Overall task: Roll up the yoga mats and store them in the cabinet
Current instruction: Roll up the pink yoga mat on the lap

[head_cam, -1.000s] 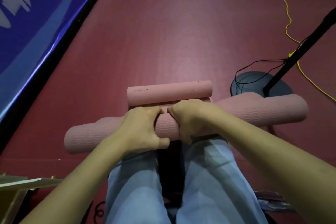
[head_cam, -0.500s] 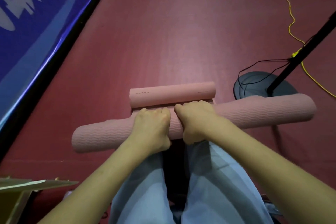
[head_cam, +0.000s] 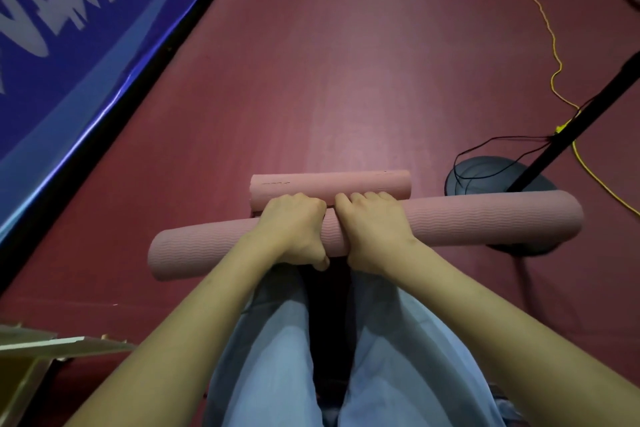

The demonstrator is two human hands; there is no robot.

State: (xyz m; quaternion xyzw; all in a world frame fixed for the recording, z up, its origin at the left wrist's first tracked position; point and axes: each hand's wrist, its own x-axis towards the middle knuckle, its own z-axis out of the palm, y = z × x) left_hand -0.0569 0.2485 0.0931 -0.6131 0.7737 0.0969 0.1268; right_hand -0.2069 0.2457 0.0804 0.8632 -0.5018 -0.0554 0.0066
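**Two hands gripping a rolled pink mat on a red floor**

A person is kneeling or sitting on a dark red floor (head_cam: 346, 62), legs in light blue trousers (head_cam: 398, 357) stretching out below the camera. Both bare arms are reaching forward to a long rolled pink yoga mat (head_cam: 485, 218), which is lying crosswise just beyond the knees, its right end sitting slightly farther away than its left. The left hand (head_cam: 294, 229) is wrapping over the middle of the roll, fingers curling down the far side and the thumb tucking under the near side. The right hand (head_cam: 374, 229) is clasping the roll just beside it in the same way, the two hands nearly touching. A second, shorter pink roll (head_cam: 329, 184) is lying just beyond the knuckles, touching or almost touching the long one; its far side is showing a smooth surface. To the right, the long roll's end is overlapping the round dark base (head_cam: 485, 173) of a black stand (head_cam: 571, 135), with a thin black cord (head_cam: 502, 142) looping beside it and a yellow cord (head_cam: 554, 55) trailing away across the floor. A blue banner (head_cam: 69, 45) with white lettering is running along the far left. A corner of a cardboard box (head_cam: 34, 357) is showing at the near left.
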